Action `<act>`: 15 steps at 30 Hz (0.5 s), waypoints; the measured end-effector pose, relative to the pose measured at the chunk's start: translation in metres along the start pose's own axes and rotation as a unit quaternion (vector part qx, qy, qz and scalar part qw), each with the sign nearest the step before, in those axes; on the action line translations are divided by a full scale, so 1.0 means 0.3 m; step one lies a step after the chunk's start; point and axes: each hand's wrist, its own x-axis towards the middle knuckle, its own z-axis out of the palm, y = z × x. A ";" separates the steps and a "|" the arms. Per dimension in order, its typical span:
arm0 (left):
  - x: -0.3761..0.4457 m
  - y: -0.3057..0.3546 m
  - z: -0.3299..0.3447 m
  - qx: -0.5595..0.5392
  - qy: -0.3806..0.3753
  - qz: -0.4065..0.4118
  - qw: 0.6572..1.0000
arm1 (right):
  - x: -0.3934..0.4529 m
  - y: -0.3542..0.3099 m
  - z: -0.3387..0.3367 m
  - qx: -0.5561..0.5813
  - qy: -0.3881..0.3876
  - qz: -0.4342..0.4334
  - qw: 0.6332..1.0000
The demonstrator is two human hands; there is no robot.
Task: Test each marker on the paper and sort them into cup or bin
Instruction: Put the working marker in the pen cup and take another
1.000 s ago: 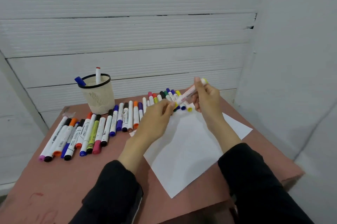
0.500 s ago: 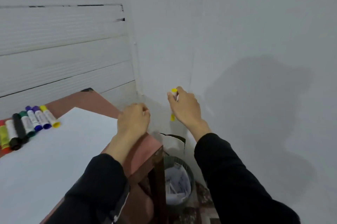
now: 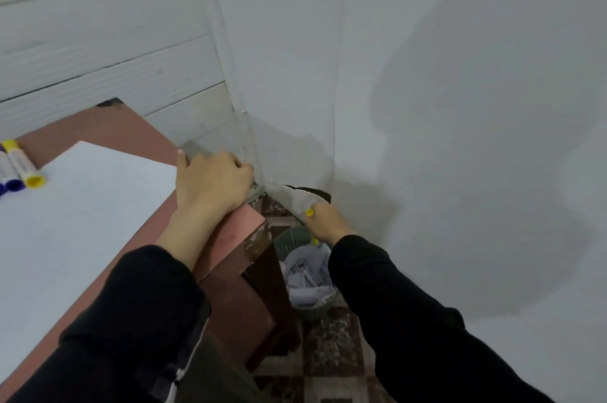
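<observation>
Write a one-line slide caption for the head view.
Right hand holds a yellow marker over the floor bin; left hand rests at the table corner.

Yellow-capped marker [image 3: 309, 212]; green mesh bin [image 3: 289, 238] at 5 o'clock of reddish-brown table [image 3: 239, 225]; white paper [image 3: 82, 205]; brown-and-cream checkered floor [image 3: 328, 356].

Right hand [image 3: 325, 220] low beside the tabletop [image 3: 244, 222] corner, grip curled round a yellow marker [image 3: 309, 212], directly above the green bin [image 3: 290, 236] on the patterned floor [image 3: 331, 340]. Crumpled paper scraps [image 3: 307, 276] inside the bin. Left hand [image 3: 210, 184] loosely curled, resting on the tabletop edge beside the white sheet [image 3: 82, 212]. Capped markers [image 3: 19, 169] at far left, touching the sheet.
</observation>
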 end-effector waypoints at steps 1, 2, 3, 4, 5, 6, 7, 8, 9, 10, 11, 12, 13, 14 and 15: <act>0.002 -0.001 0.004 0.000 0.000 -0.004 1.000 | 0.008 0.019 0.029 0.008 -0.013 0.015 1.000; 0.004 -0.002 0.006 0.000 0.002 -0.007 1.000 | 0.015 0.038 0.058 0.011 -0.029 0.030 0.999; 0.005 -0.003 0.009 0.000 0.003 -0.009 1.000 | 0.021 0.055 0.082 0.005 -0.049 0.046 0.998; 0.004 -0.001 0.008 -0.002 0.004 -0.010 1.000 | 0.027 0.072 0.102 -0.004 -0.064 0.057 0.996; 0.001 0.001 0.008 -0.004 0.004 -0.010 1.000 | 0.030 0.087 0.116 -0.012 -0.072 0.064 0.995; -0.001 0.003 0.007 -0.006 0.003 -0.010 1.000 | 0.034 0.098 0.123 -0.018 -0.075 0.069 0.995; -0.002 0.005 0.007 -0.009 0.003 -0.012 1.000 | 0.034 0.103 0.122 -0.017 -0.071 0.070 0.995; -0.002 0.006 0.007 -0.009 0.004 -0.014 1.000 | 0.042 0.109 0.123 -0.011 -0.063 0.071 0.995; -0.002 0.007 0.008 -0.008 0.004 -0.015 1.000 | 0.045 0.113 0.122 0.001 -0.052 0.073 0.996; -0.001 0.007 0.008 -0.008 0.006 -0.017 1.000 | 0.047 0.110 0.115 0.014 -0.039 0.073 0.996; 0.000 0.006 0.009 -0.009 0.007 -0.018 1.000 | 0.048 0.106 0.108 0.029 -0.025 0.076 0.996; 0.000 0.005 0.011 -0.012 0.008 -0.018 1.000 | 0.047 0.103 0.100 0.047 -0.005 0.077 0.996; 0.000 0.005 0.011 -0.014 0.011 -0.016 1.000 | 0.039 0.094 0.088 0.066 0.020 0.075 0.995; -0.002 0.005 0.012 -0.019 0.014 -0.015 1.000 | 0.032 0.083 0.077 0.085 0.043 0.070 0.993; -0.004 0.005 0.012 -0.027 0.018 -0.015 0.999 | 0.021 0.067 0.061 0.103 0.067 0.063 0.990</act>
